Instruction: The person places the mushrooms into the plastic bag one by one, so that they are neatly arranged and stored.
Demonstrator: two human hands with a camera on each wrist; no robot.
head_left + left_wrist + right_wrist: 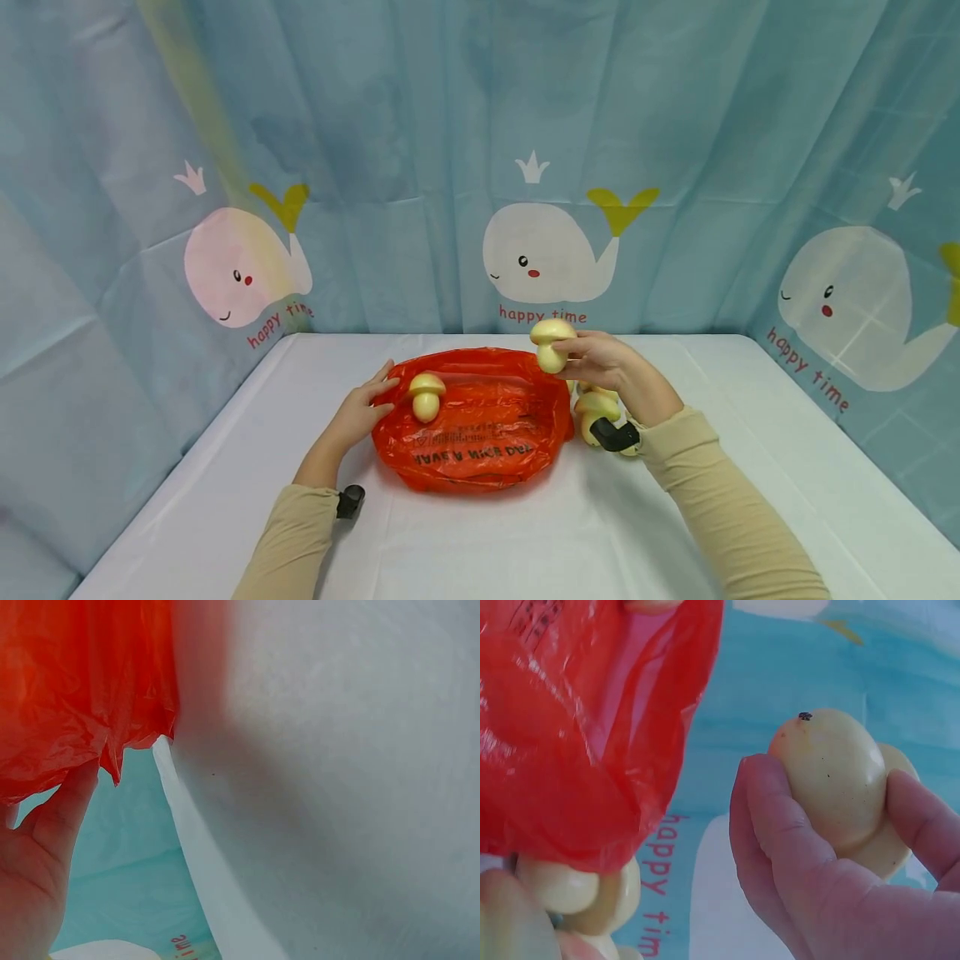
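Holding hand: your right hand [600, 360] pinches one mushroom [552, 333], fingers to one side of the stem and thumb to the other.
Mushroom, position: raised in the air by the far right edge of the bag [465, 475], cap uppermost in the head view; the right wrist view shows it apart from the film.
Mushroom, handling: judged light, firm and smooth; the slight gloss suggests it could slip if your pinch slackens. Breakage appears unlikely, though the skin may mark.
Mushroom, hold: the stem just below the cap is the recommended place, since the overhang should check any sliding.
Bag, condition: thin red film, creased, lying on the white table [480, 550]. Judged very light, limp and liable to tear; take it by the rim, with the flat of your fingers rather than the nails.
Left hand: your left hand [356, 414] touches the bag's left edge, fingers spread; how firmly they bear on it, you cannot tell here.
Second mushroom: a second mushroom [426, 400] lies within the bag's outline, near your left fingertips; its depth inside is not established.
Pile: the pile [596, 408] of further mushrooms sits close by the bag's right side. A black band [611, 435] at your right wrist covers part; count not verified.
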